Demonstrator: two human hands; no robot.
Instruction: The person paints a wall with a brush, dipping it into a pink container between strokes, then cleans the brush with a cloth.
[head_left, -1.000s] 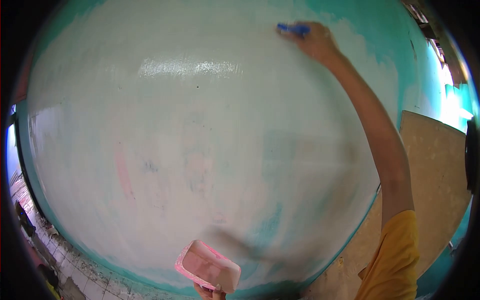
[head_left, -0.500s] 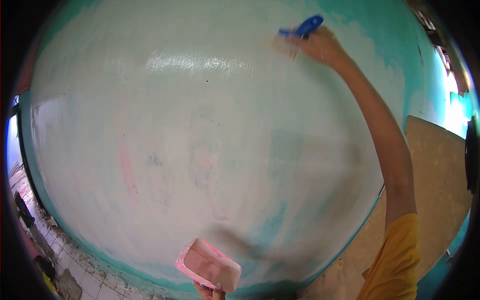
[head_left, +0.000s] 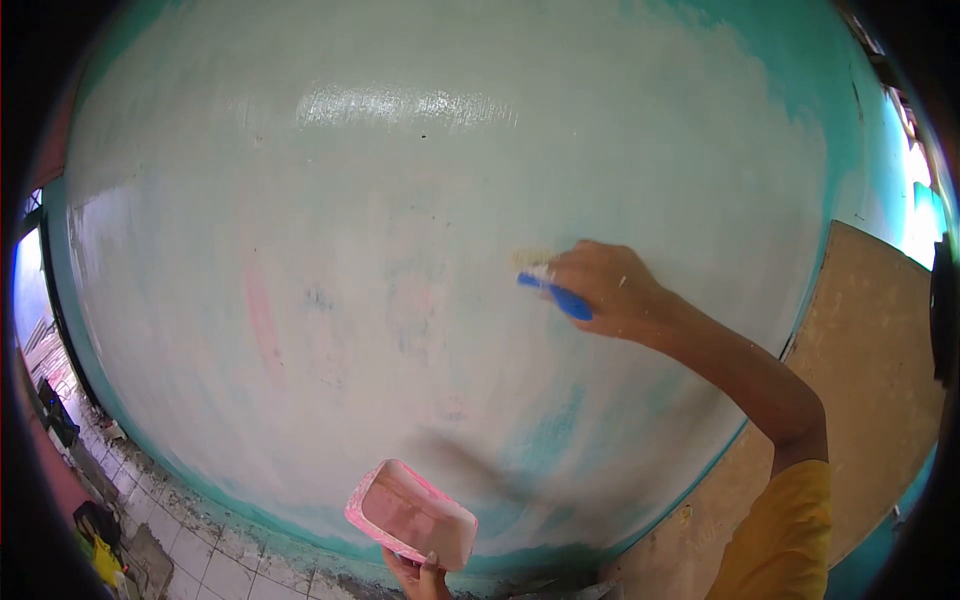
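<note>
Wet whitish wall point(head_left: 400, 200) ahead, right hand point(head_left: 605, 290) clenched round blue brush point(head_left: 555, 295) pressed on it at mid-height, left hand point(head_left: 420, 578) pinching tilted pink tray point(head_left: 412, 512) below: probably risks slopping paint onto tiled floor point(head_left: 200, 570).

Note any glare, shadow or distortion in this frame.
Head view: fisheye bulges the wall and blackens the corners; a glare streak shines high on the wall; a soft shadow lies on it above the tray; daylight blows out at the right edge; the right hand and brush look fairly sharp.
</note>
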